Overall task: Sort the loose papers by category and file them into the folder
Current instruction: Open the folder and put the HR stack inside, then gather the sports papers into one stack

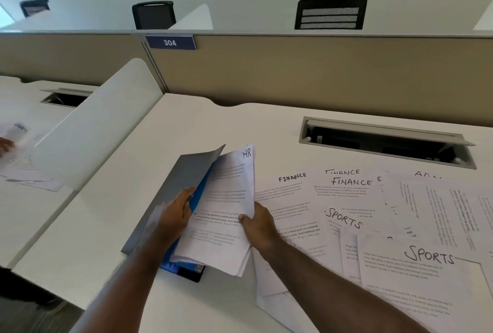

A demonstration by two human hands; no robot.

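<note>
A grey folder (176, 186) with a blue inner pocket lies open on the white desk (112, 226) at centre left. My left hand (174, 212) grips the folder's inner edge by the pocket. My right hand (257, 223) pinches the right edge of a stack of sheets marked HR (226, 199), which rests tilted over the folder's blue inside. Loose sheets marked FINANCE (290, 191) and SPORTS (416, 271) lie spread to the right, overlapping each other. One sheet at the far right (426, 175) shows only part of a heading.
A recessed cable tray (386, 140) with a raised lid sits behind the papers. A white divider panel (98, 124) separates the left desk, where another person's hand (5, 144) handles papers. A beige partition (320, 71) numbered 304 closes the back.
</note>
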